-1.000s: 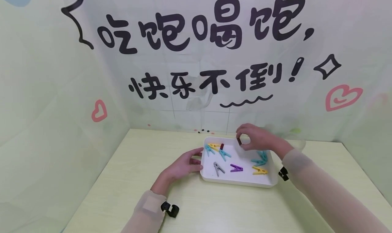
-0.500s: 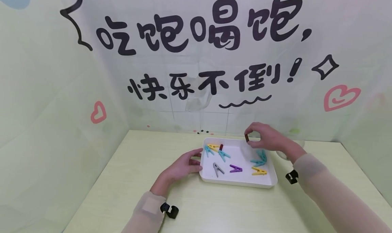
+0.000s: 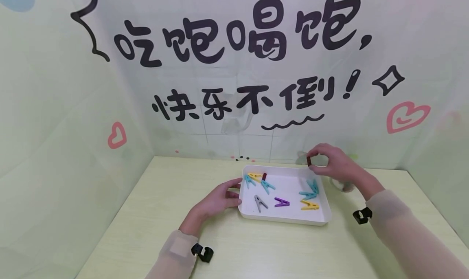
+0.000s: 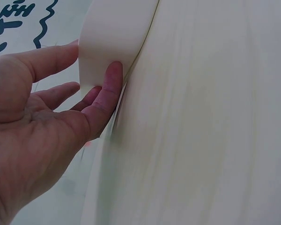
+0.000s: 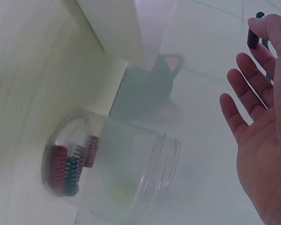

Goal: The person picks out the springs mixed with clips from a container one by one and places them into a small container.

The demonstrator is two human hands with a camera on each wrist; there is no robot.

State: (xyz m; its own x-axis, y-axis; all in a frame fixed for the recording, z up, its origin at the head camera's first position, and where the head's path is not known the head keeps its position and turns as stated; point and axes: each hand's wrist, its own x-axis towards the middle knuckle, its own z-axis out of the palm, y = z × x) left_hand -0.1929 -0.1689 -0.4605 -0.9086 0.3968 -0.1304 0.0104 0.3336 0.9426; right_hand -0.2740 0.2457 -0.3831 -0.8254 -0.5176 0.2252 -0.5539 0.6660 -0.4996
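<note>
My right hand [image 3: 335, 163] pinches a small dark coil spring [image 3: 309, 161] between thumb and forefinger, above the tray's back right corner. In the right wrist view the spring [image 5: 253, 39] stands at the fingertips, the other fingers spread loosely. Below that hand is a clear jar [image 5: 126, 164] with red, green and grey springs at its bottom; in the head view my forearm partly covers it. My left hand [image 3: 216, 199] rests its extended fingers against the left wall of the white tray [image 3: 283, 218]; the left wrist view shows the fingertips touching this wall [image 4: 112, 37].
Inside the tray lie teal, yellow, purple [image 3: 282, 202] and grey clothespins [image 3: 260, 203]. A short dark red piece [image 3: 264, 176], likely a spring, lies near the back left. The pale wooden table [image 3: 256, 250] ends at a printed wall sheet [image 3: 220, 144] behind.
My right hand has moved rightward with the spring, from over the tray's back middle to its back right corner, toward the jar. The left hand and tray stay in place.
</note>
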